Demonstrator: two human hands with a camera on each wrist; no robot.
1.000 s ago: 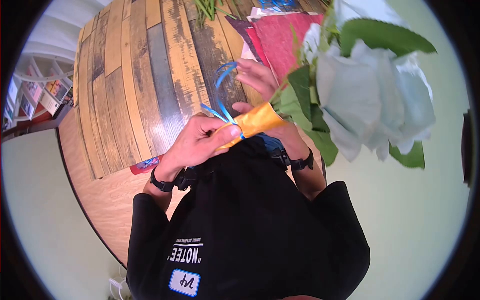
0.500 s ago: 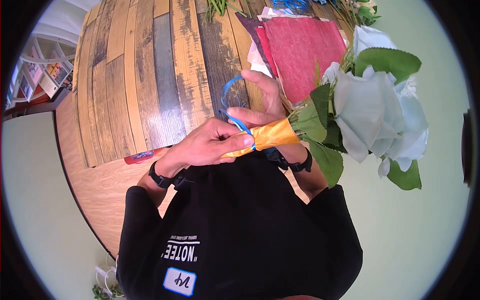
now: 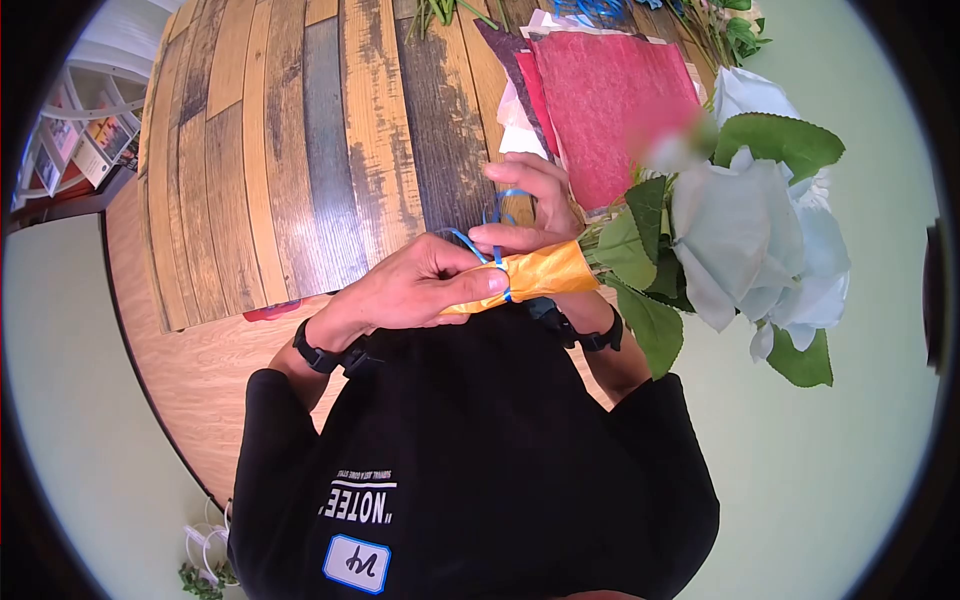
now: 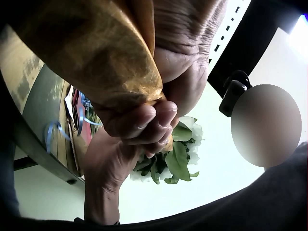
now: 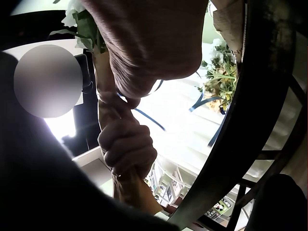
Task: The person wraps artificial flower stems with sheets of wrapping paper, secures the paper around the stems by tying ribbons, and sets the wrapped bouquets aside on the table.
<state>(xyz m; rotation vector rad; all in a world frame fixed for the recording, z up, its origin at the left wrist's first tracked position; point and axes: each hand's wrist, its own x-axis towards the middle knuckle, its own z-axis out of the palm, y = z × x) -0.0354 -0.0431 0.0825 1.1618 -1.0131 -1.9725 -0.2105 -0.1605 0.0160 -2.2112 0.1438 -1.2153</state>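
Note:
My left hand point(image 3: 405, 285) grips a narrow gold paper wrap point(image 3: 550, 268), its thumb pressing beside a blue ribbon point(image 3: 507, 294) tied round it. From the wrap's right end come the leaves and large pale blue-white artificial roses point(image 3: 735, 240) of a bouquet, tilted to the right. Behind the wrap, my right hand point(image 3: 540, 205) has bent fingers round a loose loop of the ribbon, with thumb and forefinger apart. The left wrist view shows left fingertips point(image 4: 144, 122) curled over the gold paper point(image 4: 110, 53). In the right wrist view, loose ribbon ends point(image 5: 150, 120) hang near the right hand point(image 5: 149, 43).
A wood-plank table point(image 3: 270, 170) lies beyond the hands. On it are a stack of red and dark wrapping sheets point(image 3: 615, 110), cut green stems point(image 3: 435, 12), a tangle of blue ribbon point(image 3: 592, 8) and more flowers point(image 3: 735, 30). A shelf point(image 3: 95, 130) stands at far left.
The bouquet has come slightly right and lower in the head view. The right fingers have bent inward, and the ribbon loop has become smaller and closer to the wrap. The left hand keeps its grip.

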